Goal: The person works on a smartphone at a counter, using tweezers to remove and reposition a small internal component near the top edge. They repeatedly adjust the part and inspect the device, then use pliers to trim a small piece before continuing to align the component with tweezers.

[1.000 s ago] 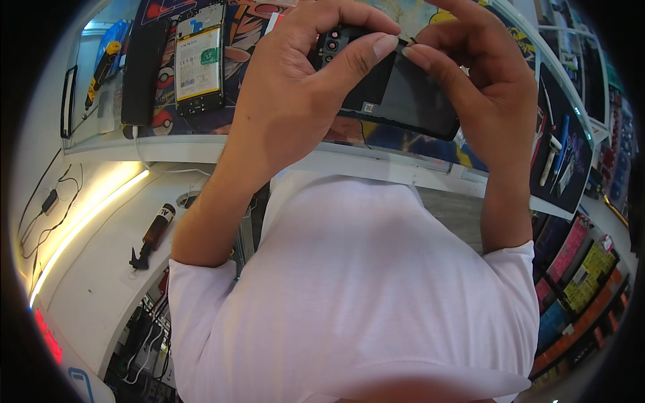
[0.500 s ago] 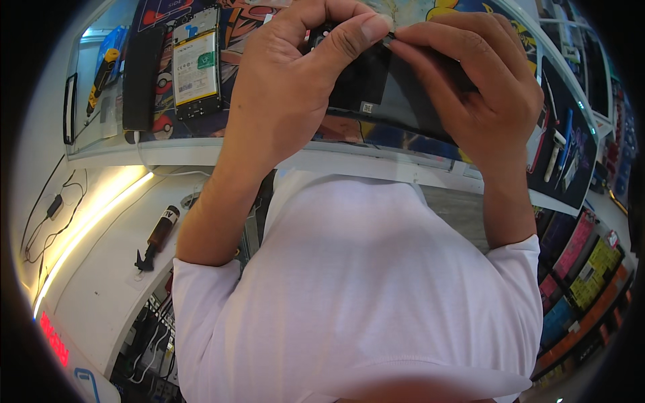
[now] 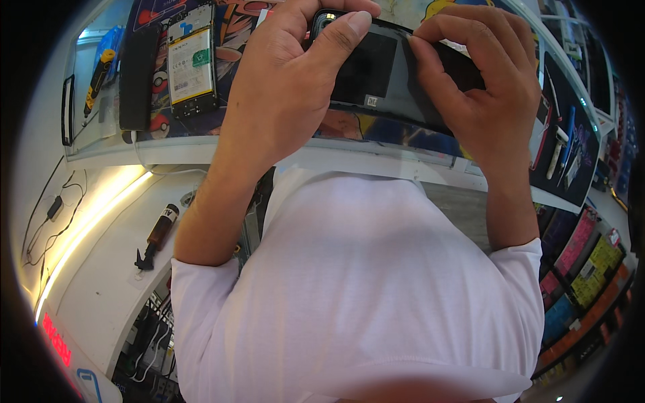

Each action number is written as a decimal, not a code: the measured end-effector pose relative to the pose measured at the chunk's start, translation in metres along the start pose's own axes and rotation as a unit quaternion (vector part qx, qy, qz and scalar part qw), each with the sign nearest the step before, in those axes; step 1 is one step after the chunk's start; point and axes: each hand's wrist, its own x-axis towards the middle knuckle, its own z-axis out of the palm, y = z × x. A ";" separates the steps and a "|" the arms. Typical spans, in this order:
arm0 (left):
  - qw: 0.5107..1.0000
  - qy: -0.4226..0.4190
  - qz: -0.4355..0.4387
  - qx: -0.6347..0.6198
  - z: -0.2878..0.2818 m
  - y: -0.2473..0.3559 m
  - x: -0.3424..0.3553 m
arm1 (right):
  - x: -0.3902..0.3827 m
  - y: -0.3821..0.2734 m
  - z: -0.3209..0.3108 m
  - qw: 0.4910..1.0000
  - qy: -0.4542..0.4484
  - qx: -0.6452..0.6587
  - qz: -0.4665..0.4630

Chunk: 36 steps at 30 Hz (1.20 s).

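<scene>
Phone cover (image 3: pixel 411 94): slanting at one o'clock;
Left hand (image 3: pixel 285 87): clamping fingers on its camera end;
Right hand (image 3: pixel 480 77): pinching fingertips together by its edge; cannot tell on what;
Opened phone (image 3: pixel 191 64): lying at eleven o'clock

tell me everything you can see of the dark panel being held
The dark panel looks thin, smooth and plastic, with a black patch, a pale code label and a camera section at its left end. It slants down rightward over the mat. The left hand grips its left end, thumb on its face; the right hand has fingertips at its far edge.
</scene>
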 end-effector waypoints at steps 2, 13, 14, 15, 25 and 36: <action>1.000 -0.027 0.003 0.005 -0.006 -0.016 0.004 | -0.003 0.002 0.002 1.000 0.002 -0.004 -0.007; 0.993 -0.100 -0.042 -0.048 -0.006 0.006 0.005 | -0.008 -0.012 0.006 0.991 -0.031 0.042 0.126; 0.992 -0.110 -0.049 -0.043 -0.007 0.006 0.006 | -0.010 -0.010 0.005 0.985 -0.049 0.057 0.154; 0.991 -0.119 -0.054 -0.038 -0.009 0.007 0.006 | -0.011 -0.010 0.005 0.979 -0.066 0.070 0.180; 0.976 -0.161 -0.140 0.029 -0.014 0.031 0.016 | -0.013 -0.010 0.004 0.951 -0.108 0.146 0.249; 0.977 -0.128 -0.149 0.078 -0.008 0.032 0.018 | -0.002 -0.017 -0.001 0.951 -0.128 0.145 0.241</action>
